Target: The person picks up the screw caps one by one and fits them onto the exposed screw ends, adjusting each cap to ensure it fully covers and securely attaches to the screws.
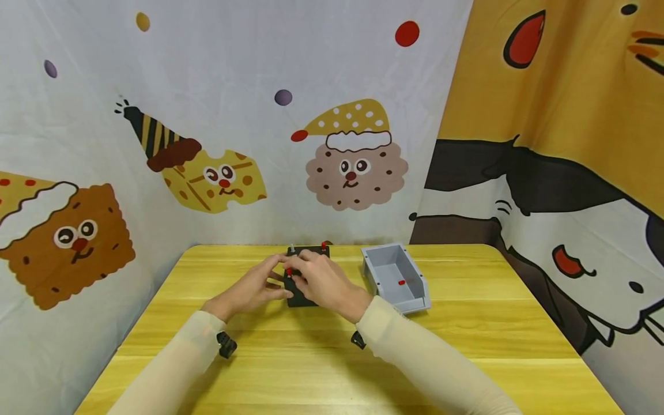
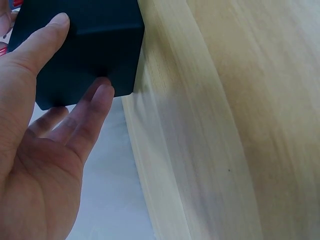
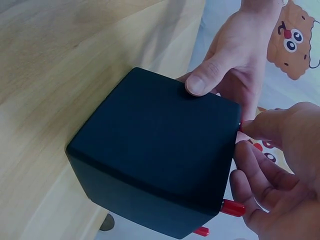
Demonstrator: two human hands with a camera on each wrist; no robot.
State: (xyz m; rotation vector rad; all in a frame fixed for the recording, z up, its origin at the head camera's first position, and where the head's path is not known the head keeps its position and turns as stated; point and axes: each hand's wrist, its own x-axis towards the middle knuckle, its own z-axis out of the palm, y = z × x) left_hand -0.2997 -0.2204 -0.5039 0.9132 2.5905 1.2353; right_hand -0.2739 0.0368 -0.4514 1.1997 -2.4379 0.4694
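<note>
A black block (image 1: 301, 298) stands on the table, with red pegs sticking out of its top face. At its left side, my left hand (image 1: 254, 289) holds it; in the left wrist view the thumb (image 2: 47, 37) lies on one face and the fingertips (image 2: 102, 90) touch an adjoining one. Over the top, my right hand (image 1: 324, 282) pinches a red peg (image 3: 240, 127) near the left corner, mostly hidden by the thumb. Another red peg (image 3: 233, 207) stands close to the right fingers. At the back corners are a red peg (image 1: 324, 246) and a silver peg (image 1: 292, 248).
Right of the block sits a grey open-fronted bin (image 1: 381, 255) holding a small red peg (image 1: 402, 282). Both stand on a wooden table (image 1: 311, 369) near its back edge. A printed curtain (image 1: 228, 69) hangs directly behind it.
</note>
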